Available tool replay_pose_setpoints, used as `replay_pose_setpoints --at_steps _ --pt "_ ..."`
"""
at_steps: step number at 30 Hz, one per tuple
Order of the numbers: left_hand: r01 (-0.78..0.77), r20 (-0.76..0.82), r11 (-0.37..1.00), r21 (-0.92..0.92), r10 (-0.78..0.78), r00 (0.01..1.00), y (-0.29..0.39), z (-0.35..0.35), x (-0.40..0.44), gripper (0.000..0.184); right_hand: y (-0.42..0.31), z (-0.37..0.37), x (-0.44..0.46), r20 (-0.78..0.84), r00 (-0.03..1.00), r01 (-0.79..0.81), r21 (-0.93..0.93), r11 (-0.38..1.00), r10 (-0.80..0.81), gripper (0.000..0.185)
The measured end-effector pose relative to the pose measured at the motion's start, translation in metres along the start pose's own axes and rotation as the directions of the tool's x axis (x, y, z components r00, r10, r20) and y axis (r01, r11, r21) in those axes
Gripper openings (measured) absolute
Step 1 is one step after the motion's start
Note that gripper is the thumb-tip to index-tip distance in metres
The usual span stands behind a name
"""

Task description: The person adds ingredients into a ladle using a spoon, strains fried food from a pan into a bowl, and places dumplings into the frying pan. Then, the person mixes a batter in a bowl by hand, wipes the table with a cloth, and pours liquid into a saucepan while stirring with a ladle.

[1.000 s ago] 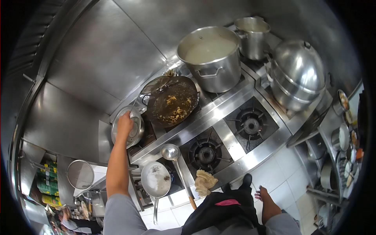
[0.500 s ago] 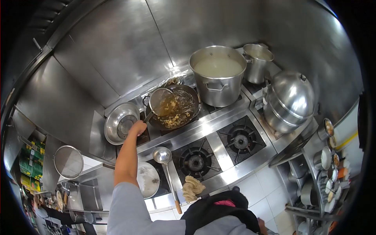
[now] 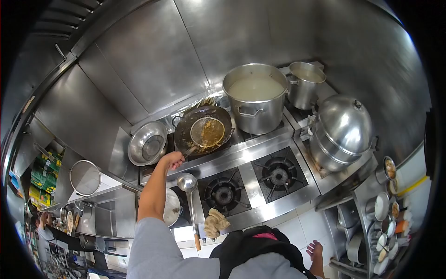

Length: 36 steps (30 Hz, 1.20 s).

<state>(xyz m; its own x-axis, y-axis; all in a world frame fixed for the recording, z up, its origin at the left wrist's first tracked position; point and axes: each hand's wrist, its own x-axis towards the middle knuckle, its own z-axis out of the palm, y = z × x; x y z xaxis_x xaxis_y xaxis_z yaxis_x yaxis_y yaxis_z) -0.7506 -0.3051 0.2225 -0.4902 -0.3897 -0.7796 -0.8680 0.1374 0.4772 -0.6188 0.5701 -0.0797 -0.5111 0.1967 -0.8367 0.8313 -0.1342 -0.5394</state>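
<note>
My left hand (image 3: 173, 160) is closed round the handle of a fine-mesh strainer (image 3: 207, 132). The strainer's round head lies low inside a dark wok (image 3: 186, 124), with brown liquid and golden crumbs in and around the mesh. To the left of the wok, near my left hand, is a steel bowl (image 3: 138, 143) with a perforated-looking base. A ladle (image 3: 186, 182) with a wooden handle lies on the stove front below my left hand. My right hand (image 3: 315, 249) hangs low at my right side, fingers apart, with nothing in it.
A big stockpot (image 3: 258, 115) of cloudy liquid stands right of the wok, with a smaller pot (image 3: 303, 94) and a domed steamer (image 3: 342, 135) beyond. A crumpled cloth (image 3: 215, 223) lies at the stove edge. Shelves (image 3: 337, 222) stand at right. Another person (image 3: 58, 238) is far left.
My left hand has moved the strainer right and down within the wok. My right hand has come further into view at the lower right. The view has shifted slightly.
</note>
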Motion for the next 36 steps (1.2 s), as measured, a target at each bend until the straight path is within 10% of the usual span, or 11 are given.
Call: replay_pose_setpoints --at_steps 9,15,17,18,19,21,29,31,36 --pt "-0.073 0.018 0.917 -0.391 0.086 0.996 0.005 0.061 -0.036 0.017 0.044 -0.009 0.037 0.044 0.985 -0.165 -0.037 0.986 0.167 0.045" --pt "-0.177 -0.206 0.928 -0.328 0.113 0.972 -0.003 0.006 -0.029 0.016 0.050 -0.012 0.001 0.185 0.981 0.013 -0.342 0.939 0.054 0.044" --pt "-0.325 -0.388 0.944 -0.049 0.282 0.878 -0.017 -0.033 -0.009 0.012 0.058 -0.011 -0.002 0.150 0.985 -0.033 -0.293 0.955 0.080 0.044" --pt "-0.079 -0.456 0.876 0.476 0.322 0.830 -0.024 -0.060 0.016 0.022 0.063 -0.012 -0.002 0.121 0.987 -0.076 -0.242 0.967 0.107 0.044" --pt "-0.080 -0.452 0.875 0.477 0.322 0.832 -0.021 -0.056 -0.001 0.022 0.067 -0.012 -0.001 0.098 0.987 -0.102 -0.210 0.972 0.125 0.044" --pt "0.084 -0.733 0.826 0.558 0.443 0.515 -0.018 -0.047 -0.045 0.033 0.074 -0.012 -0.001 0.069 0.986 -0.138 -0.166 0.977 0.151 0.043" --pt "0.083 -0.608 0.763 0.641 0.438 0.662 -0.029 -0.054 -0.040 0.030 0.079 -0.005 -0.008 0.048 0.988 -0.139 -0.106 0.985 0.145 0.043" --pt "0.066 -0.408 0.757 0.650 0.275 0.871 -0.029 -0.063 -0.024 0.028 0.076 -0.003 -0.011 0.047 0.988 -0.139 -0.130 0.982 0.146 0.043" --pt "-0.130 -0.126 0.790 0.599 0.254 0.959 -0.055 -0.067 0.022 0.031 0.071 0.001 -0.022 0.095 0.990 -0.084 -0.200 0.976 0.104 0.042"
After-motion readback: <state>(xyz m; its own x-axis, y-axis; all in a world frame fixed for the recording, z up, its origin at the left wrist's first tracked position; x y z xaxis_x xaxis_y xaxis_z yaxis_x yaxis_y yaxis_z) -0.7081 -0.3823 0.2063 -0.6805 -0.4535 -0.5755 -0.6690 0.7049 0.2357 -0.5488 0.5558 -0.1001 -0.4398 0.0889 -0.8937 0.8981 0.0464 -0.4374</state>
